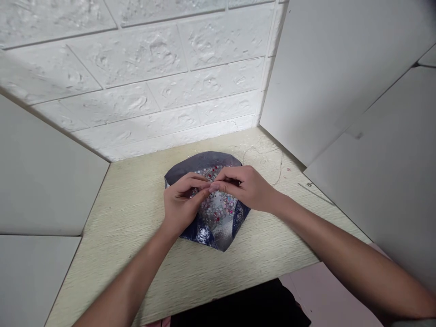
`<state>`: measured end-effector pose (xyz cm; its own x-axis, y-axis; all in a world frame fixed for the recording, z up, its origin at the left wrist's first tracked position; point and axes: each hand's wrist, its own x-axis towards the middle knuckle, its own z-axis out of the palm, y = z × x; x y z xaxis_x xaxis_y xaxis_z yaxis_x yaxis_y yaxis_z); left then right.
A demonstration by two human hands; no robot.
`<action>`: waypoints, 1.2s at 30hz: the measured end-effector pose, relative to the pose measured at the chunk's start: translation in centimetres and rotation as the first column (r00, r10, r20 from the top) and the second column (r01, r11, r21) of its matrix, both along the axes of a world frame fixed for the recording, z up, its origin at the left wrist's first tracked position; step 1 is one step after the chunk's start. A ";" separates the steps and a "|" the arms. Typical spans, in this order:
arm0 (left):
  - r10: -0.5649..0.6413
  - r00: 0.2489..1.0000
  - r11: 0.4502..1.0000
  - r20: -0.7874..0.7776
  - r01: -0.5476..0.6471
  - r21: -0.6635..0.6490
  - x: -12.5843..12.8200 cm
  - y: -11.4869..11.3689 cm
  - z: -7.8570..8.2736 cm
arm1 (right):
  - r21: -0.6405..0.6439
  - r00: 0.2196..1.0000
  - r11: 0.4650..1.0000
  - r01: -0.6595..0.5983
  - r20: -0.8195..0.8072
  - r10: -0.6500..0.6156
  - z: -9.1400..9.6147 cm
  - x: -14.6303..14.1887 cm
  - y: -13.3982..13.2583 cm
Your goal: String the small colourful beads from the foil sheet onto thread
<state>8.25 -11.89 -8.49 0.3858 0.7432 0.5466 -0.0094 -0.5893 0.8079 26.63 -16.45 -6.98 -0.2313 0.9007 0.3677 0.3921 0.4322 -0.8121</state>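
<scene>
Grained tabletop (117, 227) beneath glittering beads (218, 210)

Pale, wood-grained counter (136, 222) — on it an open blue bag (204, 160), a loose thread (281, 165) to its right — near the edge, a thin grey rod (316, 194) beside a small metal piece (309, 185)

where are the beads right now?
Head view, just below centre: the beads lie in the dark blue patterned pouch on the table, between and beneath the left hand and right hand.
</scene>
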 end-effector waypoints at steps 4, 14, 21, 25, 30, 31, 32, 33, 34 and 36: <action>0.050 0.997 0.992 -0.056 -0.043 0.116 0.0 0.0 0.0 | -0.009 1.000 1.000 0.020 0.015 -0.020 0.1 0.0 0.0; -0.100 0.995 0.981 -0.018 0.095 -0.169 -0.1 0.0 0.3 | -0.026 0.998 0.998 0.057 0.001 -0.057 0.1 0.0 0.0; 0.073 0.918 0.988 0.389 -0.014 -0.153 -0.9 1.4 2.3 | 0.123 0.951 0.988 0.098 0.279 -0.129 -0.1 0.3 0.1; 0.356 0.817 0.896 0.454 -0.437 0.083 -1.4 2.6 2.7 | 0.139 0.904 0.980 0.140 0.387 -0.184 -0.1 0.2 0.0; 0.431 0.753 0.718 0.497 -0.620 0.317 -1.8 3.4 2.4 | 0.138 0.864 0.972 0.191 0.447 -0.233 -0.1 0.2 0.0; 0.433 0.751 0.708 0.498 -0.626 0.327 -1.8 3.4 2.4 | 0.134 0.857 0.968 0.211 0.451 -0.249 -0.1 0.3 0.1; 0.433 0.753 0.705 0.496 -0.626 0.334 -1.7 3.3 2.4 | 0.127 0.852 0.964 0.233 0.452 -0.265 -0.1 0.3 0.1; 0.430 0.761 0.710 0.486 -0.617 0.339 -1.6 3.3 2.4 | 0.117 0.848 0.959 0.256 0.449 -0.281 0.0 0.3 0.1; 0.421 0.776 0.722 0.469 -0.600 0.345 -1.6 3.1 2.3 | 0.105 0.849 0.955 0.277 0.439 -0.294 0.1 0.3 0.0; 0.403 0.829 0.752 0.387 -0.541 0.377 -1.4 2.7 2.2 | 0.071 0.873 0.958 0.278 0.397 -0.283 0.3 0.3 -0.2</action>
